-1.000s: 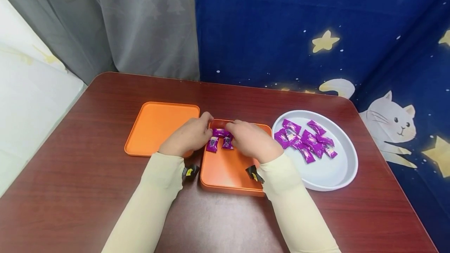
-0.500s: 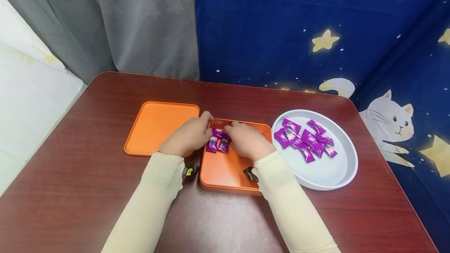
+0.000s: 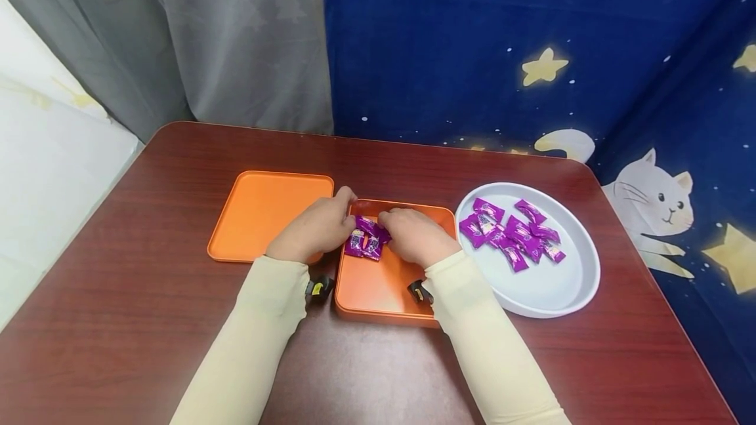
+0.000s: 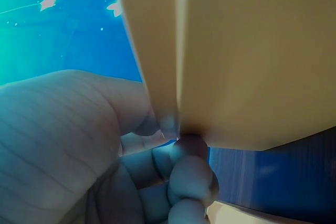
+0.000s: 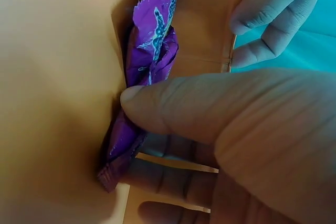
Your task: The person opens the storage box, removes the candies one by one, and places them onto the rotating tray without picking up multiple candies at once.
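In the head view, several purple wrapped candies (image 3: 355, 242) lie close together in the far left corner of a shallow orange box (image 3: 378, 284). My right hand (image 3: 418, 236) reaches into the box beside them. In the right wrist view, its thumb and fingers pinch a purple candy (image 5: 125, 139) against the box floor, with another candy (image 5: 156, 22) just beyond. My left hand (image 3: 313, 228) grips the box's left wall near the far corner. From the left wrist, the thumb and curled fingers (image 4: 191, 174) show on either side of the box's edge.
A flat orange lid (image 3: 274, 212) lies left of the box, partly covered by the left hand. To the right, a round white tray (image 3: 546, 288) holds several more purple candies (image 3: 522, 235). All of it stands on a reddish-brown table (image 3: 147, 281), with curtains behind.
My right hand has shifted slightly left within the box. The candies there have drawn closer together, the right one now against the left one. The left hand has kept its hold.
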Available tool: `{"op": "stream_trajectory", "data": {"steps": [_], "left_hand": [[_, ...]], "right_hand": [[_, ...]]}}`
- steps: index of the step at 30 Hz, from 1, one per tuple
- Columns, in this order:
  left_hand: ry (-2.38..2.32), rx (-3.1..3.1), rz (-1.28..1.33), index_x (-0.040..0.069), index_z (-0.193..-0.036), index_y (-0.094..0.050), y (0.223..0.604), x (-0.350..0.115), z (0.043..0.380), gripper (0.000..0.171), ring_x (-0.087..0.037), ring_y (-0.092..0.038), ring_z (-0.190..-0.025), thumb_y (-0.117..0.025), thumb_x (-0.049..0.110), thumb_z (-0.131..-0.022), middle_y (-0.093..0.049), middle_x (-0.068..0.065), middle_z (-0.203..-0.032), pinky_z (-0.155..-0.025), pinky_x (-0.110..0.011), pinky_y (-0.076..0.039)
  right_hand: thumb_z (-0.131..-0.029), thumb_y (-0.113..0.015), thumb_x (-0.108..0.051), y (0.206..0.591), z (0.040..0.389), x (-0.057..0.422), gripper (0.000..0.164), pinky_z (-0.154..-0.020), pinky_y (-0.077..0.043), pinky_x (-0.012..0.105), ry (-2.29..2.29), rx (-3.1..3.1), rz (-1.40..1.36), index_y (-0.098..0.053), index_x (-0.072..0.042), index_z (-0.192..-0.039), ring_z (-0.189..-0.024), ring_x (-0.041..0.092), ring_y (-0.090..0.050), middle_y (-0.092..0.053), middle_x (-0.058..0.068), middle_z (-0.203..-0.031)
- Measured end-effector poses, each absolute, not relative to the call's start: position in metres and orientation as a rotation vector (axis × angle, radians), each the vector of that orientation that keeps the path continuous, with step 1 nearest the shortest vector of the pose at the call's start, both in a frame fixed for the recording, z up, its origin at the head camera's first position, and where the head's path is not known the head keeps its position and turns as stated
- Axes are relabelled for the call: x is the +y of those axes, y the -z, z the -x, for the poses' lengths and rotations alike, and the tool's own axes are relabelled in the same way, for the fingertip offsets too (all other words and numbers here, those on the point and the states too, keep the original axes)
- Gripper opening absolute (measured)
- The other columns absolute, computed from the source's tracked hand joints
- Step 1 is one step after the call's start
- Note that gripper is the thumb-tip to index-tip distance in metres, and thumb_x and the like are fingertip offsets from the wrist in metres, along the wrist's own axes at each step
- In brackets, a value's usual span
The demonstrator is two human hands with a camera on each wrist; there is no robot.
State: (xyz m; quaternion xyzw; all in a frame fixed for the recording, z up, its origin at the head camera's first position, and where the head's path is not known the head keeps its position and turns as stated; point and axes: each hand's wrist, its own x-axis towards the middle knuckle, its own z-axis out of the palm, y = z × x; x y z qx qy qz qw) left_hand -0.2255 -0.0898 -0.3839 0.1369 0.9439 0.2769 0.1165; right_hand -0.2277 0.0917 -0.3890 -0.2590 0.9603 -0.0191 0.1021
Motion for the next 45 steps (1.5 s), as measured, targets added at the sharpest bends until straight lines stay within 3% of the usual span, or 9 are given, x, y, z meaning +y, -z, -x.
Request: {"op": "stream_trajectory", "data": {"steps": [3, 12, 23, 35, 45], "left_hand": [[-0.807, 2.764, -0.408, 0.009, -0.128, -0.038, 0.3841, -0.0899, 0.2259, 0.038, -0.021, -0.058, -0.075, -0.05, 0.021, -0.094, -0.061, -0.008, -0.084, -0.082, -0.04, -0.054], [-0.813, 2.767, -0.395, 0.009, -0.127, -0.039, 0.3846, -0.0898, 0.2258, 0.037, -0.021, -0.059, -0.082, -0.051, 0.021, -0.094, -0.063, -0.009, -0.095, -0.088, -0.044, -0.053], [-0.839, 2.769, -0.398, 0.009, -0.127, -0.039, 0.386, -0.0896, 0.2266, 0.036, -0.021, -0.059, -0.083, -0.049, 0.021, -0.095, -0.063, -0.011, -0.1, -0.087, -0.042, -0.053], [-0.815, 2.773, -0.412, 0.01, -0.125, -0.039, 0.3859, -0.0891, 0.2265, 0.035, -0.021, -0.058, -0.079, -0.049, 0.023, -0.095, -0.063, -0.009, -0.095, -0.081, -0.039, -0.053], [-0.813, 2.786, -0.416, 0.009, -0.126, -0.039, 0.3868, -0.0896, 0.2266, 0.036, -0.02, -0.059, -0.082, -0.05, 0.022, -0.094, -0.063, -0.01, -0.1, -0.087, -0.041, -0.053]], "right_hand": [[-0.086, -0.063, -0.013, 0.3891, 0.2273, 0.0921, 0.027, -0.091, -0.049, 0.035, 0.048, 2.825, 0.748, -0.061, -0.012, -0.112, -0.087, 0.017, -0.054, -0.061, 0.002, -0.094], [-0.083, -0.064, -0.017, 0.387, 0.2276, 0.0919, 0.035, -0.084, -0.051, 0.034, 0.118, 2.811, 0.763, -0.059, -0.014, -0.118, -0.082, 0.017, -0.052, -0.059, 0.002, -0.095], [-0.081, -0.065, -0.016, 0.3885, 0.2303, 0.0923, 0.019, -0.064, -0.047, 0.027, 0.134, 2.861, 0.764, -0.063, -0.013, -0.1, -0.07, 0.017, -0.051, -0.054, 0.002, -0.084], [-0.081, -0.067, -0.014, 0.3886, 0.2302, 0.0925, 0.018, -0.07, -0.048, 0.026, 0.121, 2.852, 0.852, -0.066, -0.011, -0.099, -0.072, 0.016, -0.051, -0.057, 0.0, -0.083], [-0.08, -0.068, -0.015, 0.389, 0.2305, 0.0917, 0.017, -0.069, -0.048, 0.026, 0.128, 2.855, 0.862, -0.066, -0.012, -0.097, -0.071, 0.016, -0.052, -0.058, -0.001, -0.081]]}}
